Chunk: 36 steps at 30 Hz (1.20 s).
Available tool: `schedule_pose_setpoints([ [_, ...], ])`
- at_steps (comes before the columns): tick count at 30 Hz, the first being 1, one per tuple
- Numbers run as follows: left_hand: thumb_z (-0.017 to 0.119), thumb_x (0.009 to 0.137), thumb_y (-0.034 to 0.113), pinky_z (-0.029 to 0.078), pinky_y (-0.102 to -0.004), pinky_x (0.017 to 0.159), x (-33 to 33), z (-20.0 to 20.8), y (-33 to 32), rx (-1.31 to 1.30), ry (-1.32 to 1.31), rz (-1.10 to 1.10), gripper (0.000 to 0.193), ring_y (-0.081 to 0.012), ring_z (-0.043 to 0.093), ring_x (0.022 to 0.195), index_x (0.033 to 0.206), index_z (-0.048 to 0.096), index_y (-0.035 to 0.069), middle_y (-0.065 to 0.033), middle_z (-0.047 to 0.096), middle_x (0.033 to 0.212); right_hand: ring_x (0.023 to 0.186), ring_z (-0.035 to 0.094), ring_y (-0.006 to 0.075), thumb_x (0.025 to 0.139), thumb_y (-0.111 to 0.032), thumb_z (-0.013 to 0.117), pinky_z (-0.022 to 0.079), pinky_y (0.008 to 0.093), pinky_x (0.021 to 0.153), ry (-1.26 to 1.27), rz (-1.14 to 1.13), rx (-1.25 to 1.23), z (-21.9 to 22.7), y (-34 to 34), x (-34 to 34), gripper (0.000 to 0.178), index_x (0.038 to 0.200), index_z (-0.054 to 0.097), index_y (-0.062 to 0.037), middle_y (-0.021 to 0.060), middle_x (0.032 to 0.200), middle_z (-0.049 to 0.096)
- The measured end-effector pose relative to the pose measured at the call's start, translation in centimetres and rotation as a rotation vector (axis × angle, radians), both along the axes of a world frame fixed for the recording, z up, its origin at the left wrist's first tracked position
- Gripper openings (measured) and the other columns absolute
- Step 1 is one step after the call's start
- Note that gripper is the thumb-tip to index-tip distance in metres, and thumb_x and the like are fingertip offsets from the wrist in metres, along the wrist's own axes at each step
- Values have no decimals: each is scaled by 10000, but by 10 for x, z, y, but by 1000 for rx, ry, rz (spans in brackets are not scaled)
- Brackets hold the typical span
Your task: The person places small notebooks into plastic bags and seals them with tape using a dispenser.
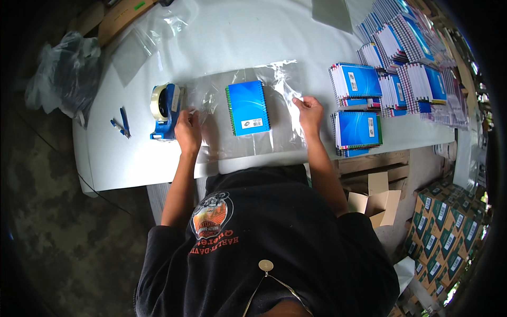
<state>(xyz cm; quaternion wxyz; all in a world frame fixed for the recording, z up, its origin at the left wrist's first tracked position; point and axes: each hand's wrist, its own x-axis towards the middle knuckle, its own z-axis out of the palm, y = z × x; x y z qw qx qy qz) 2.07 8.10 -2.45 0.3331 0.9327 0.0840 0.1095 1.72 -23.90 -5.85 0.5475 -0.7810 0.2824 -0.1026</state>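
Observation:
A blue spiral notebook (246, 105), perhaps a small stack of them, lies on a clear plastic sheet (232, 150) spread over the table in front of me. My left hand (188, 131) is closed at the sheet's left edge, its fingers pinching the film beside the tape dispenser. My right hand (309, 112) pinches the sheet's right edge, where the film is crumpled and shiny. Neither hand touches the notebook, which sits between them. A blue tape dispenser (172, 108) with a roll of clear tape stands just left of my left hand.
Blue-handled scissors or pliers (121, 124) lie on the white table (113, 164) at the left. Several notebook stacks (359, 82) line the right side. A plastic bag (68, 74) hangs at the far left. Below, an open cardboard box (377, 203) and patterned cartons (443, 232) stand right.

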Motion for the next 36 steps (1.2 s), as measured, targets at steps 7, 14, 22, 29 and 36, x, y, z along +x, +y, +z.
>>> schedule_pose_setpoints([
  [7,659,824,210,472,-382,595,-5,-1,-6,204,-150,45,172,-267,613,660,836,618,43,-119,625,830,740,583,336,814,-154,646,454,403,687,-62,227,-364,29,12,-4,130,850,669,-31,169,791,612],
  [14,633,836,213,469,-379,563,-5,5,-12,359,-244,-19,124,-268,615,687,898,646,106,-82,609,780,784,617,338,813,-121,638,476,398,692,-23,264,-594,39,18,-2,137,891,636,-8,170,822,641],
  [22,587,888,243,498,-335,602,3,14,-18,-281,51,-11,252,-248,668,678,1026,559,35,-130,673,828,726,634,311,828,-91,618,483,364,686,62,282,-378,63,24,2,193,981,549,5,154,786,652],
  [29,656,825,266,495,-301,628,-12,38,2,-195,568,-315,300,-183,660,667,891,672,-26,-144,678,749,667,629,261,840,-184,624,476,356,639,145,433,-325,71,26,0,186,899,609,-8,133,714,647],
  [36,651,853,270,469,-295,713,1,64,0,-381,538,-446,274,-161,611,821,843,629,-3,-145,668,952,556,584,159,873,-247,589,451,316,564,309,693,-147,100,26,10,306,755,610,35,133,662,638],
])
